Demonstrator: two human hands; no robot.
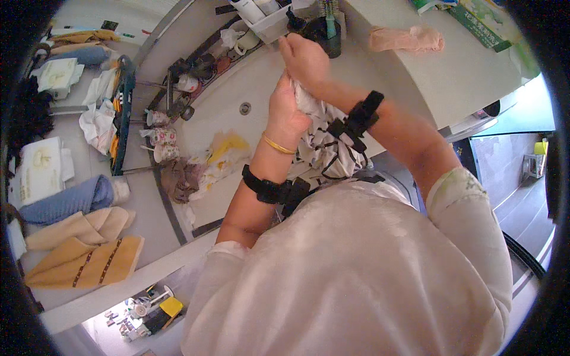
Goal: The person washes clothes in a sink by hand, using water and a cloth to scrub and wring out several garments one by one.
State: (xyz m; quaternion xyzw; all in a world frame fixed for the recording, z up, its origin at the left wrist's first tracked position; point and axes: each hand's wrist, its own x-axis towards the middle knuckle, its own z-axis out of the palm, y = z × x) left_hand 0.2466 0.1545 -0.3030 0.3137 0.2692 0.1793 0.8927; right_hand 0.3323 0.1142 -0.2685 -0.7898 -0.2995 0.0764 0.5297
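Note:
My left hand (pixel 289 104), with a yellow bangle at its wrist, is closed around a bunched white cloth with dark markings (pixel 307 100). Just above it, my right hand (pixel 307 60) is curled at the upper end of the same cloth; its fingers partly hide what they grip. The cloth's loose folds (pixel 343 155) hang down between my forearms, close to my body. Both hands are over a white basin (pixel 213 98) with a round drain (pixel 245 108). In the basin's near left part lie a wet yellow-and-white cloth (pixel 229 153) and a brown cloth (pixel 180 178).
A folded pink cloth (pixel 407 39) and a green box (pixel 478 26) lie on the right counter. Beyond my hands stand a black container (pixel 327 42) and a white bin (pixel 271 29). Patterned cups (pixel 162 138) line the left ledge. Towels (pixel 67 200) hang at far left.

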